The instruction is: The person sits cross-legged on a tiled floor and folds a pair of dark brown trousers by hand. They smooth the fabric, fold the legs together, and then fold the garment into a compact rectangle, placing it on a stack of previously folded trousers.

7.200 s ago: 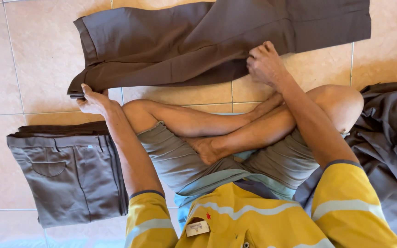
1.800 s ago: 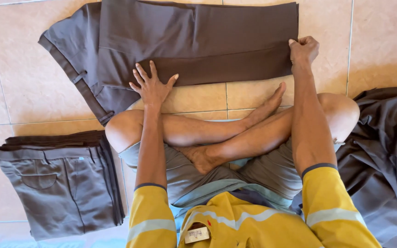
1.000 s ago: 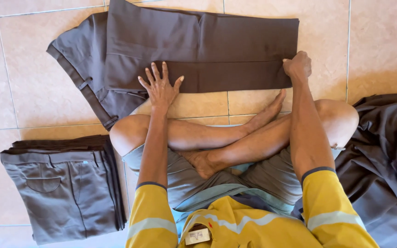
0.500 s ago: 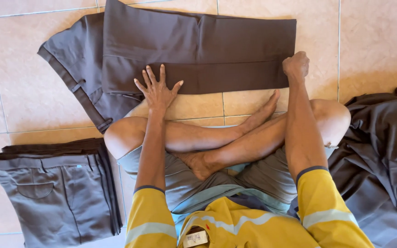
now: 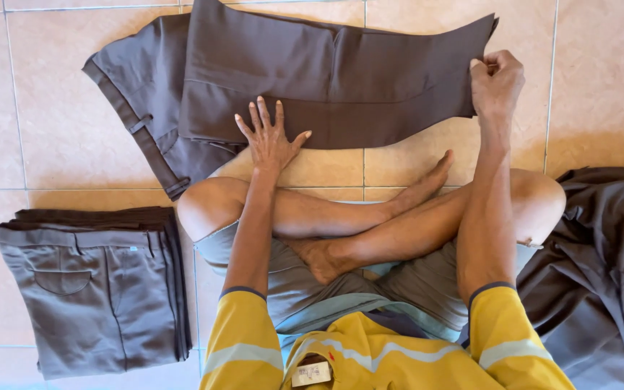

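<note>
Nearest, beside the seated person's left knee, a stack of folded trousers (image 5: 92, 289) lies squared on the tiled floor (image 5: 615, 94). Ahead of the crossed legs, the left hand (image 5: 270, 141) presses flat, fingers spread, pinning the brown trousers (image 5: 326, 72). Farther right, the right hand (image 5: 496, 79) pinches the leg hem, keeping the fold taut.
</note>
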